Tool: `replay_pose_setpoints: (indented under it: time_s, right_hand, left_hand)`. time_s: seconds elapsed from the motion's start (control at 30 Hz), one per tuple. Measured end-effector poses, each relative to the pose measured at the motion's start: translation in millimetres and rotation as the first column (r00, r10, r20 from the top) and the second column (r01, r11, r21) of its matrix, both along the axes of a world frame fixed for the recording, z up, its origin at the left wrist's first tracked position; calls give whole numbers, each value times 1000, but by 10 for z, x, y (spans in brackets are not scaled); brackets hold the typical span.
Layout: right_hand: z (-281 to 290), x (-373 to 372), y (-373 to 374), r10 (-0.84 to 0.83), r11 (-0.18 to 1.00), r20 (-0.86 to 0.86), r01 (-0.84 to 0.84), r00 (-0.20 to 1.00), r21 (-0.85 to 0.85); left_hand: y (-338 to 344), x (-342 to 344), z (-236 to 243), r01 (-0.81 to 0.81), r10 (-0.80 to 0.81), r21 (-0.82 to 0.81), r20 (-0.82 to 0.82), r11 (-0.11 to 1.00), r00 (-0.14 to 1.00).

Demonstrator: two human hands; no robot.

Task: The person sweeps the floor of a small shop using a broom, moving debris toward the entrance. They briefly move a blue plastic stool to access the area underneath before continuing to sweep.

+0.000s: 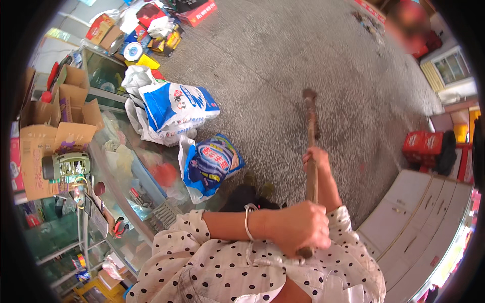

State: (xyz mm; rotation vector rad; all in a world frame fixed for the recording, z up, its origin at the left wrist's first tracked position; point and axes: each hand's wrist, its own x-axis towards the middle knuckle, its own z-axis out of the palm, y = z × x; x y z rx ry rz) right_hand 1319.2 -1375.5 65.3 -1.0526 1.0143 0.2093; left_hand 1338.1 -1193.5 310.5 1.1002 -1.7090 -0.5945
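Note:
Both my hands grip a long brown wooden handle that reaches away from my body toward the floor. My left hand, with a bangle at the wrist, is closed around its near end, close to my chest. Farther along the shaft, my right hand wraps round it. The handle's far end looks dark and slightly blurred against the grey speckled floor; I cannot make out what kind of head it has. Left of the handle, a blue printed bag stands beside a larger blue-and-white bag.
A glass display counter runs along the left, with cardboard boxes on it. Assorted packages are heaped at the far left. White drawer cabinets line the right, near red boxes. Another person appears at the far right.

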Motion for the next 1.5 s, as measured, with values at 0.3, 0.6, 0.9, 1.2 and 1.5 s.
replay_pose_setpoints:
  time_s: [0.3,0.6,0.9,1.2,1.5]
  right_hand:
    - [-522,1601,766,-27,427,-74,78,997,901]
    - [-486,2099,-377,135,938,-244,-45,960,343]
    - [19,3389,-525,253,966,60,-255,966,33]
    - [778,4119,-748,535,844,644,-384,547,-375]
    - [637,5141,-1097,-82,991,710,-19,699,134]
  left_hand:
    - [-436,1036,-334,-277,273,-15,-121,961,954]
    - [-522,2255,-522,-252,175,-194,-342,948,923]
    - [-455,3418,-1044,-613,620,111,-30,782,784]
    - [-898,4682,-1408,-895,910,167,-35,413,413]
    - [-1436,5907,-2381,-896,870,328,293,297,396]
